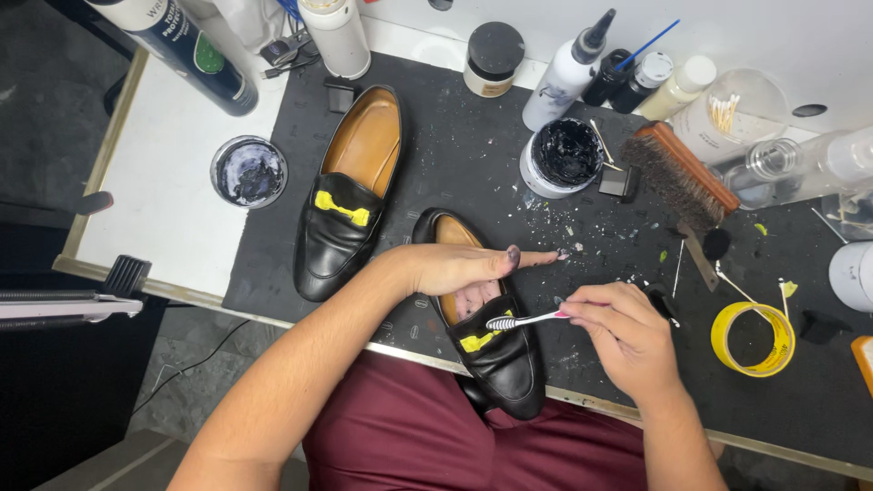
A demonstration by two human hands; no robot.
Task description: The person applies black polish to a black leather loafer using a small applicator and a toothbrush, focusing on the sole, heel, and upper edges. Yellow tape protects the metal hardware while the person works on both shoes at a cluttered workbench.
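The left hand [459, 270] lies across the opening of a black loafer [486, 341], its fingers tucked down inside the shoe and gripping its edge, while the thumb, smudged dark at the tip, stretches out flat toward the right. This loafer rests at the near edge of the tabletop [455, 155], its toe hanging over toward the person's maroon lap, with yellow tape over the strap on its vamp. The right hand [627, 336] is closed in a pinch around the handle of a toothbrush [527, 319], whose white bristle head sits just above the taped strap; whether the bristles touch the leather cannot be told. A second black loafer [346, 200], also taped yellow, lies to the left on the dark mat, well apart from both hands. An open jar of black polish [562, 156], a wooden shoe brush [680, 175] and a roll of yellow tape [753, 339] stand farther off on the mat.
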